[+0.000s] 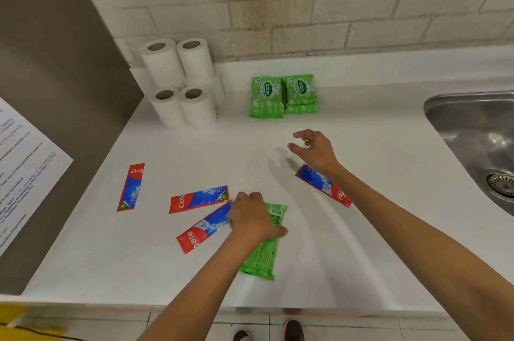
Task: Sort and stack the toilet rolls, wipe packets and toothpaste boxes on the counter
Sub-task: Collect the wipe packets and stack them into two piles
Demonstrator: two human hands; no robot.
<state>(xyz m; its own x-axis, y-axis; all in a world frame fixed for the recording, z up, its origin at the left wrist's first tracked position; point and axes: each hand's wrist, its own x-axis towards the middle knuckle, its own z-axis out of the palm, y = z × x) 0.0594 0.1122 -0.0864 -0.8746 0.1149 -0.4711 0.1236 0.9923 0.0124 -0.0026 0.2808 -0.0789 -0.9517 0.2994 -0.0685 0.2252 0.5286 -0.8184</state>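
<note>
White toilet rolls (178, 82) stand stacked in the back left corner of the white counter (347, 146). Two stacks of green wipe packets (283, 96) lie near the wall. My left hand (251, 215) grips a green wipe packet (264, 251) lying face down near the front. My right hand (314, 149) hovers with fingers apart and holds nothing. Under its wrist lies a red and blue toothpaste box (325, 186). Three more toothpaste boxes are scattered to the left: one (130, 187) far left, one (199, 199) in the middle, one (201, 229) touching my left hand.
A steel sink (478, 135) with a drain is set into the counter at the right. A grey panel (55, 62) with a printed paper sheet (22, 160) bounds the left side. A tiled wall runs along the back. Shoes show on the floor below the counter edge.
</note>
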